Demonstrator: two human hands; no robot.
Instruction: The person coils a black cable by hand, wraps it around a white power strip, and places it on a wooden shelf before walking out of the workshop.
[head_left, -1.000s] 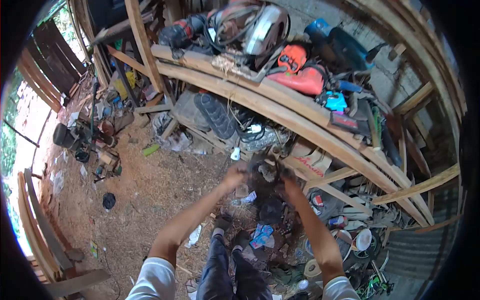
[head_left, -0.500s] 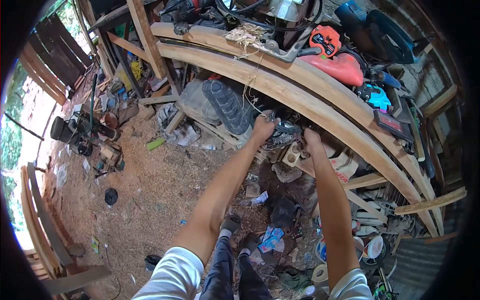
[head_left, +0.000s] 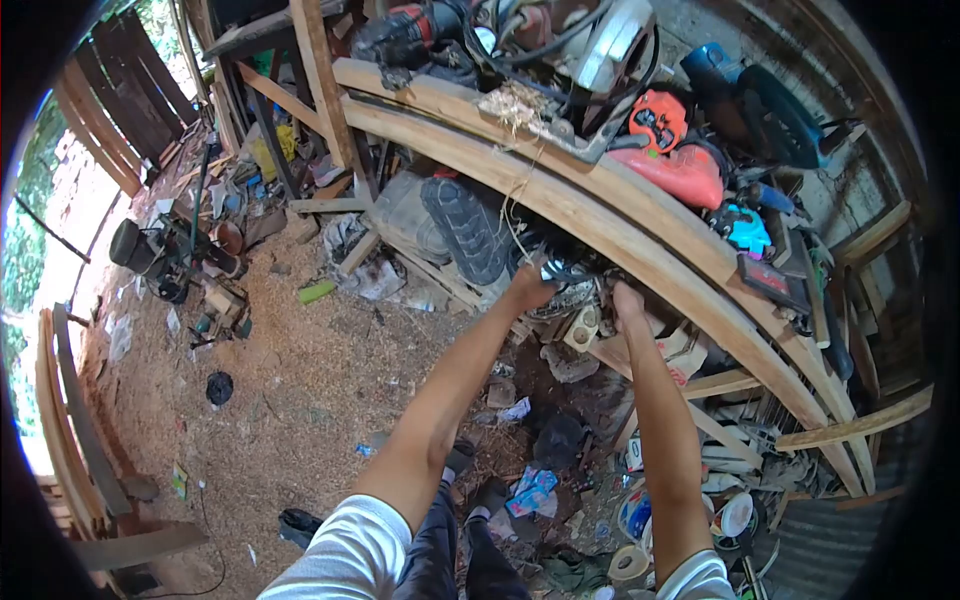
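Note:
Under the edge of the wooden bench (head_left: 560,185), both arms reach into a cluttered lower space. My left hand (head_left: 533,287) has its fingers curled at the left side of a dark bundle of what look like cords (head_left: 572,272); exactly what it grips is hidden. On the right of that bundle, my right hand (head_left: 627,303) is closed, its fingertips mostly out of sight. A black ribbed sole-like piece (head_left: 465,230) stands left of my left hand. Loose straw-coloured string (head_left: 512,205) hangs from the bench beside it. A pale block with round holes (head_left: 582,328) sits below, between the hands.
On the bench lie a power tool with a silver guard (head_left: 615,45), a red piece (head_left: 680,178), an orange round tool (head_left: 657,122) and a teal tool (head_left: 745,230). Sawdust and scraps cover the floor (head_left: 330,400). Buckets (head_left: 735,515) stand at lower right.
The view has shifted, so the bench and floor appear slightly lower. Both hands stay at the dark bundle under the bench, with little visible change in their grip.

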